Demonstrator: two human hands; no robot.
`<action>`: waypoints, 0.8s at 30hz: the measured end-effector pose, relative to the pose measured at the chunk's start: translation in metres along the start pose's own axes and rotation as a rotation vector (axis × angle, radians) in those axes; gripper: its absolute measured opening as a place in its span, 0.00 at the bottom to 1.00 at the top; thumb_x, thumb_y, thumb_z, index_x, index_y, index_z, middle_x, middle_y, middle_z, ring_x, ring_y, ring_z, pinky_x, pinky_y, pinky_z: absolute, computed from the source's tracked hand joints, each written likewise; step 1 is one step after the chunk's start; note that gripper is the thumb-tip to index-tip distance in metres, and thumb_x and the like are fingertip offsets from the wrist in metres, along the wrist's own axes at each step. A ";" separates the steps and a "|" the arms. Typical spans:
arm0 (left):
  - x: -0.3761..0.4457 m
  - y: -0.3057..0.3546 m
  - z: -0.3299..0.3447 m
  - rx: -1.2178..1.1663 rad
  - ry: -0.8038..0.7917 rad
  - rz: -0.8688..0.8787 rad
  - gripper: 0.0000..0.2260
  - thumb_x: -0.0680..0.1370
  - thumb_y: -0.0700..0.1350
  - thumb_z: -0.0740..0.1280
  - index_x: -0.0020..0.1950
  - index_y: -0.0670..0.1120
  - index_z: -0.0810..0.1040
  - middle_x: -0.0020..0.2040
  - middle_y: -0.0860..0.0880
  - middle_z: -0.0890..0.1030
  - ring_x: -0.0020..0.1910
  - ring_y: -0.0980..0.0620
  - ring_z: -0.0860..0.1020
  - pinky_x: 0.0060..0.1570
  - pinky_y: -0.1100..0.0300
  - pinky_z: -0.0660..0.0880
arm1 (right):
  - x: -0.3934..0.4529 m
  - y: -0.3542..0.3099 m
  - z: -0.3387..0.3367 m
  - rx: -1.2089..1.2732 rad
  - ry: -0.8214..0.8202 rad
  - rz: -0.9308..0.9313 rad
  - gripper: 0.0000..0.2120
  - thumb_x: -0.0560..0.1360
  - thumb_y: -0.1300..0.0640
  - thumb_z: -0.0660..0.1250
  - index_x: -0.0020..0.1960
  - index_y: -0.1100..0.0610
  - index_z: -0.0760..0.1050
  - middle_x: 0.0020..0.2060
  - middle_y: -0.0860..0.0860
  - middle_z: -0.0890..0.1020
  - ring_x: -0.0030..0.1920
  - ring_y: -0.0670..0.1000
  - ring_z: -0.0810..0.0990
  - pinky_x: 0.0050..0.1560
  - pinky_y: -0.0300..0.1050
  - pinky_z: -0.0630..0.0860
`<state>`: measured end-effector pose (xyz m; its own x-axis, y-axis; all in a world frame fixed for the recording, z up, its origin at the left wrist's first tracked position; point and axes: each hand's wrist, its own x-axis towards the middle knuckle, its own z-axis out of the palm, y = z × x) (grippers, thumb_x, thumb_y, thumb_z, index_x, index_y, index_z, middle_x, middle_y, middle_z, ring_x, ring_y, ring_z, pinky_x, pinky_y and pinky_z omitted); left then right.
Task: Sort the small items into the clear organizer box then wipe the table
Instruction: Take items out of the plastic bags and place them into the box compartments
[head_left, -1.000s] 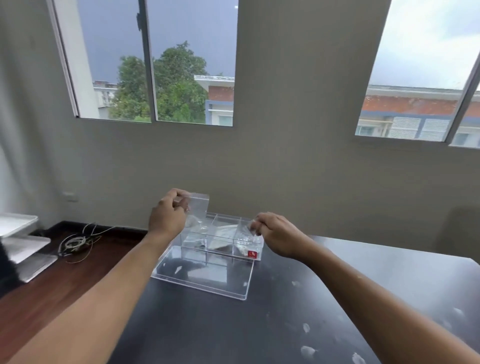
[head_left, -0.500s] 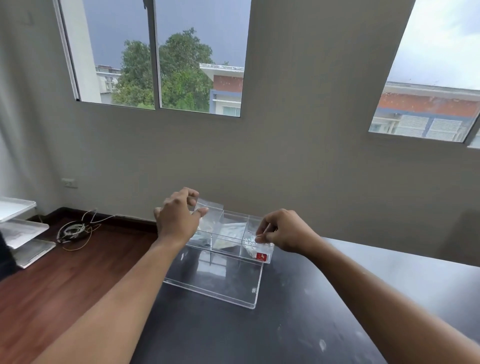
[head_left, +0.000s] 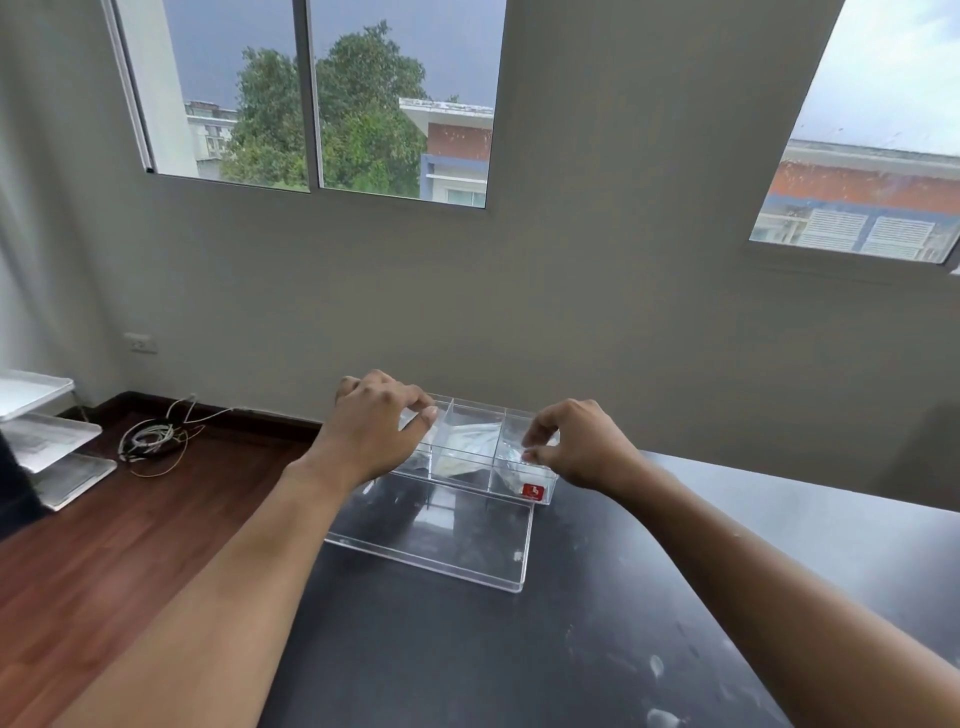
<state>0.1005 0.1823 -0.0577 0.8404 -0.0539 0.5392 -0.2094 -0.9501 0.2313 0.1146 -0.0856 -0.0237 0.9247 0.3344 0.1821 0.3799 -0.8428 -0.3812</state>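
Observation:
The clear organizer box (head_left: 460, 482), with a red label (head_left: 533, 491), stands at the far left of the dark table (head_left: 519, 654). A flat clear lid (head_left: 441, 545) lies just in front of the box. My left hand (head_left: 371, 421) is curled over the left compartment, thumb and fingertips close together at the divider. Whether that hand holds anything is hidden. My right hand (head_left: 582, 447) pinches a crinkled clear packet (head_left: 506, 462) in the right compartment. A pale packet (head_left: 467, 447) lies in the middle compartment.
White smudges and specks (head_left: 657, 665) mark the table near its front right. The table's left edge runs right beside the box, above the wooden floor. A coil of cable (head_left: 150, 439) lies on the floor, and white stacked trays (head_left: 41, 431) stand at the far left.
My left hand has come down from above the box, where it held a clear item, onto the left compartment. My right hand stays pinched at the right compartment. The view has shifted.

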 end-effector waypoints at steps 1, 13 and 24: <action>-0.001 -0.001 -0.001 0.037 -0.012 0.011 0.15 0.80 0.61 0.59 0.53 0.58 0.82 0.51 0.61 0.84 0.62 0.55 0.76 0.58 0.53 0.57 | 0.000 0.000 0.001 0.003 0.003 -0.003 0.05 0.74 0.58 0.77 0.49 0.55 0.88 0.47 0.49 0.88 0.45 0.47 0.81 0.42 0.35 0.71; -0.001 -0.002 -0.007 0.147 0.006 0.055 0.24 0.80 0.66 0.48 0.47 0.56 0.80 0.39 0.56 0.86 0.38 0.57 0.79 0.61 0.54 0.54 | -0.019 -0.002 0.001 0.001 0.157 -0.099 0.04 0.78 0.55 0.73 0.51 0.52 0.86 0.48 0.46 0.81 0.46 0.48 0.78 0.47 0.41 0.68; -0.010 0.010 -0.015 0.058 -0.027 0.060 0.22 0.82 0.65 0.52 0.50 0.56 0.82 0.49 0.60 0.84 0.58 0.60 0.77 0.61 0.49 0.52 | -0.056 0.002 -0.003 0.038 0.238 -0.363 0.13 0.81 0.44 0.68 0.55 0.51 0.84 0.50 0.44 0.83 0.36 0.36 0.73 0.45 0.39 0.72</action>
<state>0.0820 0.1776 -0.0489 0.8407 -0.1194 0.5282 -0.2315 -0.9610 0.1512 0.0640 -0.1073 -0.0315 0.7007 0.4961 0.5127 0.6842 -0.6708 -0.2862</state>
